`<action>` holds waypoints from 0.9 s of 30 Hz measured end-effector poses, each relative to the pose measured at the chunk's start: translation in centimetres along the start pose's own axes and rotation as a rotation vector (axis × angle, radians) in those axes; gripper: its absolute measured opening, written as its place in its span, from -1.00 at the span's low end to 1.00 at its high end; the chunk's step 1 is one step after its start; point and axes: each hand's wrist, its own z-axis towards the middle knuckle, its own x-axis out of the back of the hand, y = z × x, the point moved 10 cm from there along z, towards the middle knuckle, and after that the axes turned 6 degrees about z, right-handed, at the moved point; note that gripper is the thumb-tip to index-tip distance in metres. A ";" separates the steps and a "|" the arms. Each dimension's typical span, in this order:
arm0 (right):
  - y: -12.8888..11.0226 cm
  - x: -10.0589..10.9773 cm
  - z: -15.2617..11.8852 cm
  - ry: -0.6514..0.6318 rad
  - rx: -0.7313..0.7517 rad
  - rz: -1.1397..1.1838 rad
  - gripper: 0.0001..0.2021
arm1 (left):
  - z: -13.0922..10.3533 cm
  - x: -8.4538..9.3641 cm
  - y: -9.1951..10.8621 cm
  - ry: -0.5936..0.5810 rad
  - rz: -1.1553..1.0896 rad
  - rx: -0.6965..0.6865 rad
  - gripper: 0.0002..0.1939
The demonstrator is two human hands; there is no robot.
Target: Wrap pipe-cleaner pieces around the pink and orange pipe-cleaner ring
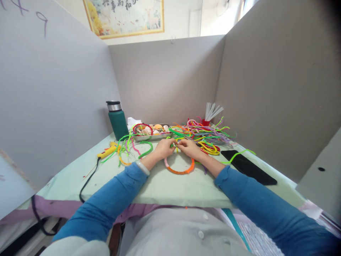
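Left grip: narrow pinch at far side of fuzzy ring.
Right grip: narrow pinch, same spot, fingertips beside left.
Near side of ring: orange, over counter.

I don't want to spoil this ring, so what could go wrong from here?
The black cord hangs over the table's front edge near the left sleeve; a snag might drag the yellow tool.
The green strand crossing the black slab, by the right sleeve, might get swept along.
The left hand and right hand pinch close to loose strands, which might tangle with the ring.
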 end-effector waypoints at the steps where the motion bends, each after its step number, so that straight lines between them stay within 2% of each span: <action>1: 0.0 0.0 0.0 0.000 0.001 0.001 -0.77 | 0.0 0.0 0.0 -0.005 0.002 0.007 -0.72; 14: -0.2 -0.3 -0.1 -0.047 0.033 -0.019 -0.79 | 0.0 0.2 0.9 0.037 -0.001 -0.097 -0.72; 27: -1.2 -0.9 -0.5 -0.106 0.114 -0.080 -0.80 | -0.1 0.6 0.7 0.063 -0.058 -0.100 -0.76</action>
